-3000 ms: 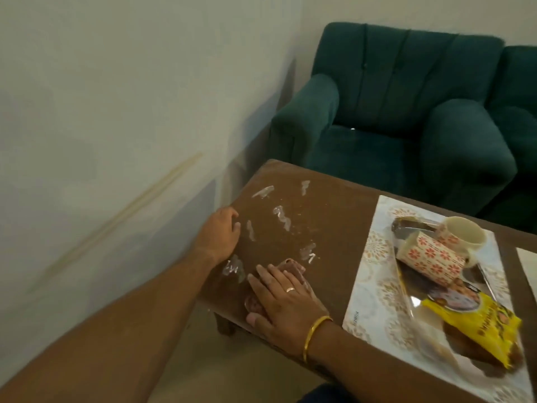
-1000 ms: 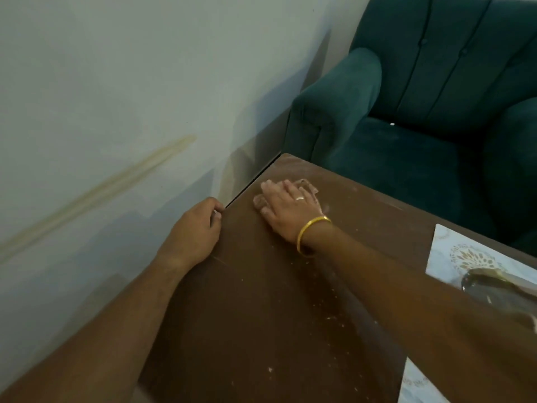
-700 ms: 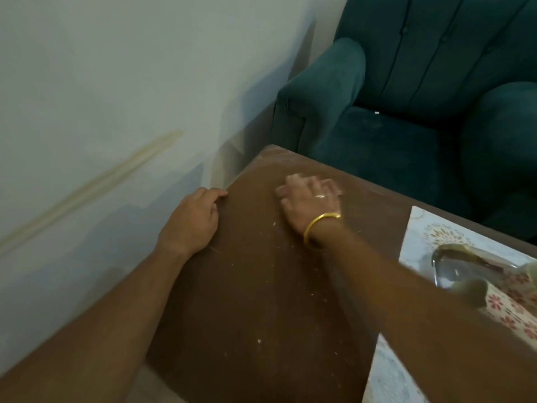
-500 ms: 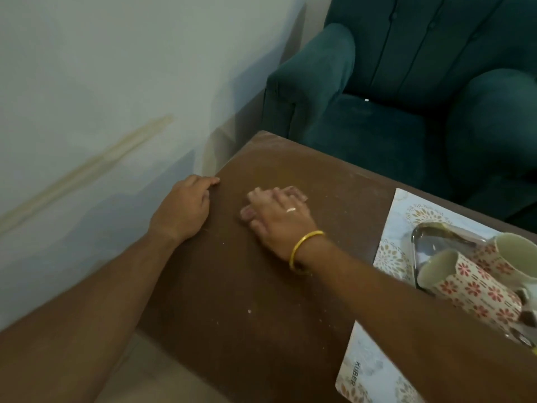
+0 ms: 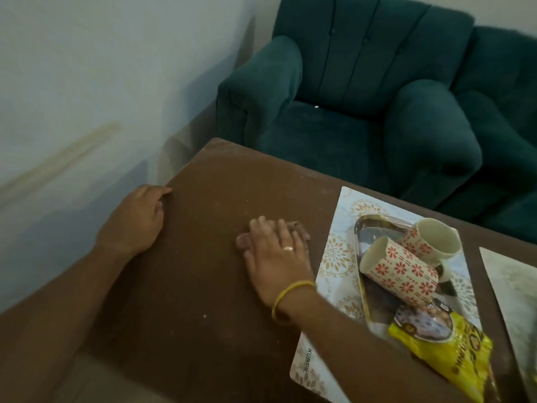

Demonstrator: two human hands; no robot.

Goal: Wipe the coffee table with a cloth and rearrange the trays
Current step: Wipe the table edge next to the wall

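Note:
The brown coffee table [image 5: 203, 199] fills the lower middle of the head view. My right hand [image 5: 276, 257] presses flat on a small brownish-pink cloth [image 5: 299, 231], whose edges stick out past my fingers. My left hand [image 5: 136, 219] rests on the table's left edge, fingers curled over it, holding nothing. Right of the cloth lies a white patterned tray [image 5: 337, 254] carrying a shiny steel tray [image 5: 369, 228], two flowered cups [image 5: 401, 271] lying on their sides, and a yellow snack packet [image 5: 453, 353]. A second tray [image 5: 517, 301] shows at the right edge.
A teal armchair [image 5: 363, 91] stands just beyond the table's far edge, with another teal seat [image 5: 505, 112] to its right. A pale wall [image 5: 101, 68] runs close along the table's left side. Small crumbs dot the tabletop.
The white smears seen three seconds ago are gone. My right hand swept the cloth to the far left corner, then back toward the middle near the tray. My left hand stayed on the edge.

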